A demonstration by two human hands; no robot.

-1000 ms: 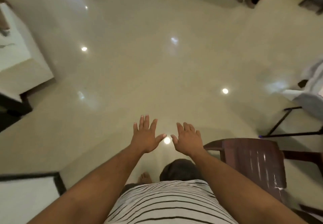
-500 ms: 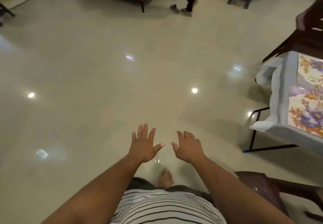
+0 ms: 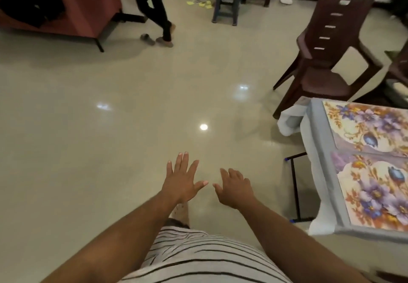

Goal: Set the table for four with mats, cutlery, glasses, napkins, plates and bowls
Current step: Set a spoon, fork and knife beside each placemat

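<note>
Left hand (image 3: 182, 180) hovering palm-down over the floor (image 3: 110, 150), fingers straight and spread, released, holding nothing. Right hand (image 3: 235, 189) hovering just beside it, thumbs nearly meeting, fingers loosely bent, also released and holding nothing. Both forearms reaching forward from a striped shirt (image 3: 198, 258) at the bottom edge.

Bench (image 3: 318, 150) standing to the right of the hands, apart from them, draped in a pale grey-blue cloth with one corner hanging down. Two floral mats (image 3: 371, 165) lying flat on the bench, side by side and touching along one edge, purple and orange flowers showing; far ends running out of frame. Thin black bench legs (image 3: 295, 185) showing below the cloth.

Brown plastic chair (image 3: 324, 62) standing beyond the bench's far corner, close to it, upright. Blue stool (image 3: 227, 2) sitting farther off beyond the bench, near the back wall, yellow scraps (image 3: 199, 3) scattered on the floor beside it. Another person's legs (image 3: 156, 11) in dark trousers standing well beyond the hands, far left of the bench, next to a red-draped piece of furniture (image 3: 84, 7). Ceiling lights reflecting off the glossy floor between hands and bench.
</note>
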